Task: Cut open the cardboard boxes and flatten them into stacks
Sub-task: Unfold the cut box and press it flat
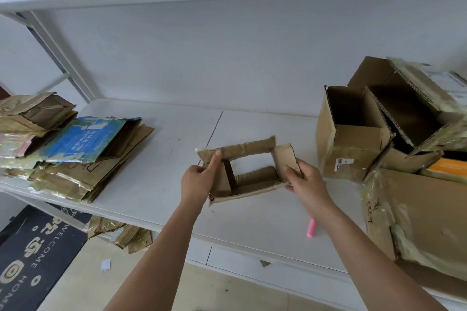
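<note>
Fingers [214, 159] of the left hand [198, 180] and right hand [307, 179] pinch opposite ends of the small brown open-ended cardboard box [249, 171], held just above the white surface [156, 159]. Best press both ends diagonally, collapsing it along its creases.

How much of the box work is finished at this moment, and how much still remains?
Done: a stack of flattened boxes lies at the left of the table. In hand: the left hand and right hand each grip an end of a small opened box, not yet flat. Left: several upright boxes stand at the right. The pink cutter lies on the table.
</note>
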### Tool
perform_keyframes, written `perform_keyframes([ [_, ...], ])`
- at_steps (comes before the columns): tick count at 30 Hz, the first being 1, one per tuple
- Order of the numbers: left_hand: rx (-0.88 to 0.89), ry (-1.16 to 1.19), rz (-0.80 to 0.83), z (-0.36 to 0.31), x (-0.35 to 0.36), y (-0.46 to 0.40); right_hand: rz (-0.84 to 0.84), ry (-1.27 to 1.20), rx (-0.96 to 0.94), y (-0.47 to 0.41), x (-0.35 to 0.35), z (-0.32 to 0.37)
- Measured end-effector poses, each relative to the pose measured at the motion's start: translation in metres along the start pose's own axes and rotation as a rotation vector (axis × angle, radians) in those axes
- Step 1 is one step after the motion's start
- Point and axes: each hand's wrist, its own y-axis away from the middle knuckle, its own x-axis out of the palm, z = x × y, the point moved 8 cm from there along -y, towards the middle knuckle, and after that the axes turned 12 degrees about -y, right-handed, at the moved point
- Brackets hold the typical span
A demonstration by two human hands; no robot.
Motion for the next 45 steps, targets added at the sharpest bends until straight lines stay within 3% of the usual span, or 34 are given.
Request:
perform_keyframes([
  [7, -0.138, -0.016, -0.052, 0.011, 0.006, 0.001, 0.093, 0.083, -0.069, 0.01, 0.014, 0.002],
  [12, -0.024, -0.096, -0.063, 0.013, 0.013, -0.007, 0.11, 0.095, -0.071, 0.005, 0.008, -0.01],
  [15, -0.046, -0.101, -0.051, 0.019, 0.009, -0.009, 0.129, 0.138, -0.102, 0.005, 0.011, -0.003],
  [18, -0.023, 0.207, 0.172, 0.021, 0.01, -0.01, 0.036, 0.208, -0.21, -0.004, -0.003, 0.013],
  [20, -0.096, 0.455, 0.317, 0.037, 0.006, -0.011, 0.003, 0.314, -0.269, -0.009, -0.012, 0.02],
  [22, -0.232, 0.538, 0.243, 0.069, -0.007, -0.02, 0.113, 0.526, -0.254, -0.012, -0.005, 0.011],
  [24, -0.288, 0.407, 0.038, 0.097, -0.023, -0.027, 0.319, 0.748, -0.145, -0.009, 0.014, -0.018],
  [26, -0.163, 0.23, -0.085, 0.095, -0.03, -0.025, 0.481, 0.866, -0.049, 0.0, 0.03, -0.045],
  [30, 0.253, -0.154, 0.012, 0.059, -0.002, -0.016, 0.543, 0.958, 0.059, 0.008, 0.046, -0.066],
  [32, 0.323, -0.299, 0.024, 0.055, 0.005, -0.016, 0.523, 0.953, 0.101, 0.007, 0.049, -0.066],
  [41, -0.01, -0.209, 0.113, 0.059, 0.009, -0.031, 0.627, 1.074, 0.196, 0.008, 0.062, -0.083],
  [45, 0.025, -0.13, 0.103, 0.051, 0.006, -0.034, 0.482, 0.838, 0.133, -0.005, 0.052, -0.071],
])
